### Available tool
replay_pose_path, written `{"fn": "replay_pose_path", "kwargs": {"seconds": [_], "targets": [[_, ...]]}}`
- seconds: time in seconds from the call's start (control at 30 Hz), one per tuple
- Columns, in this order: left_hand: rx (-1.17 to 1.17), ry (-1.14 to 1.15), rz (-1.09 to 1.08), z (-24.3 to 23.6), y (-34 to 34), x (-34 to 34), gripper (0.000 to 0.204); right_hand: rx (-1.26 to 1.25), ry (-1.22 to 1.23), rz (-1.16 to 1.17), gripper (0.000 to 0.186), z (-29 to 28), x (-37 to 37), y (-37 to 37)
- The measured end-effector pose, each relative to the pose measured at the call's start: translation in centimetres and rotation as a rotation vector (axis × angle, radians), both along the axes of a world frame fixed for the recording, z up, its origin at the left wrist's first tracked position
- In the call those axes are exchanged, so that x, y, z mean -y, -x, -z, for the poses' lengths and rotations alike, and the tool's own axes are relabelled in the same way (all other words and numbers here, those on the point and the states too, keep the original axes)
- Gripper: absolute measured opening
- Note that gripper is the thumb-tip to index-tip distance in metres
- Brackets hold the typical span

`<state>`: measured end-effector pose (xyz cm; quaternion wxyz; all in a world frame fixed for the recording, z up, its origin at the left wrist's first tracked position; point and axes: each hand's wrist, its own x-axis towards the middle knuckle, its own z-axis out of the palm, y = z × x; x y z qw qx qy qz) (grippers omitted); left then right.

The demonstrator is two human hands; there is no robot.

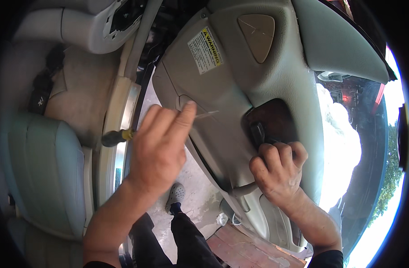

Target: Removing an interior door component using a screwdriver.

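Note:
My left hand (160, 145) is closed around a screwdriver (116, 137) with a black and yellow handle; its metal tip (206, 115) points right and touches the grey inner panel (222, 89) of an open car door. My right hand (279, 170) grips the edge of the dark wood-look switch panel (273, 120) on the door's armrest, fingers curled over its lower rim. Both forearms come in from the bottom of the view.
A pale green car seat (43, 174) sits at left beside the metal door sill (119, 120). A white and yellow warning sticker (205, 50) is on the door panel. My dark trouser leg and grey shoe (175, 194) stand on concrete ground. The door window (343, 147) is at right.

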<state>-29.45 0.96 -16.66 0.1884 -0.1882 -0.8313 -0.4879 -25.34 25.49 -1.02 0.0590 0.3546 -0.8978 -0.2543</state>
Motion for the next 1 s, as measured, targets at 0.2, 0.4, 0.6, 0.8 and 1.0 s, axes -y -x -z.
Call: {"fn": "replay_pose_path", "kwargs": {"seconds": [0.2, 0.4, 0.6, 0.8, 1.0], "targets": [[-0.008, -0.054, -0.024, -4.4, -0.3, -5.4, 0.045, -0.004, -0.016, 0.0, 0.013, -0.2, 0.2, 0.0], [0.055, -0.068, -0.081, -3.5, 0.2, -8.0, 0.024, -0.001, -0.03, -0.018, 0.012, 0.1, -0.1, 0.0], [-0.118, -0.118, -0.029, -2.4, 2.8, -8.2, 0.02, 0.004, -0.029, -0.026, 0.012, 0.0, -0.1, 0.2], [-0.228, -0.019, 0.033, -1.4, 4.5, -7.5, 0.012, 0.01, -0.044, -0.018, 0.014, 0.2, 0.0, 0.1], [-0.432, -0.144, 0.032, -0.2, 5.8, -7.5, 0.034, 0.023, -0.049, -0.011, 0.017, -0.1, 0.5, 0.3]]}}
